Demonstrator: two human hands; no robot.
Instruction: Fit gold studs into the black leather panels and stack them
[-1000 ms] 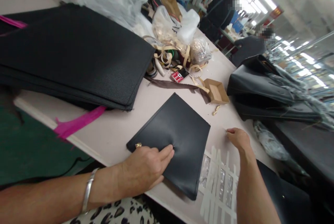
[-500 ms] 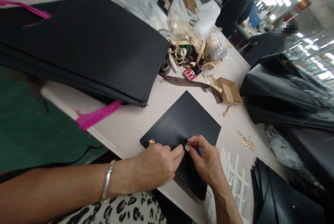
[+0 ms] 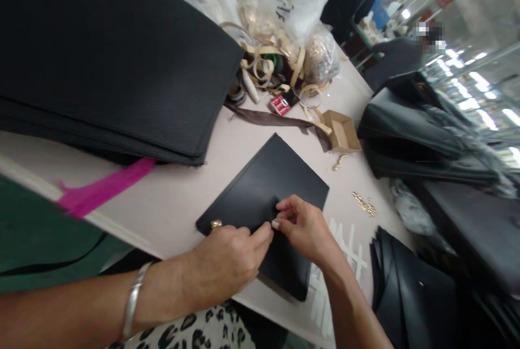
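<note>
A flat black leather panel (image 3: pixel 260 175) lies slantwise on the table under both hands. My left hand (image 3: pixel 235 254) rests over its near part, fingers curled and fingertips pinched close to the panel's middle. From the other side my right hand (image 3: pixel 300 224) meets it, thumb and fingers pinched at the same spot. Whatever sits between the fingertips is too small and covered to name. A gold-coloured ring (image 3: pixel 216 224) shows at my left hand, near the panel's left corner. Small gold metal pieces (image 3: pixel 364 204) are scattered to the right of the panel.
A thick stack of black leather sheets (image 3: pixel 122 62) fills the left, a pink strip (image 3: pixel 109 186) beneath it. Behind are plastic bags (image 3: pixel 280 7), tape and a small cardboard box (image 3: pixel 342 131). Black leather pieces (image 3: pixel 410 284) and white strips (image 3: pixel 349 246) lie right. Other people stand further back.
The view has shifted, so the table things appear further left. Both hands stay together at the panel's middle; the right hand's fingers have moved slightly.
</note>
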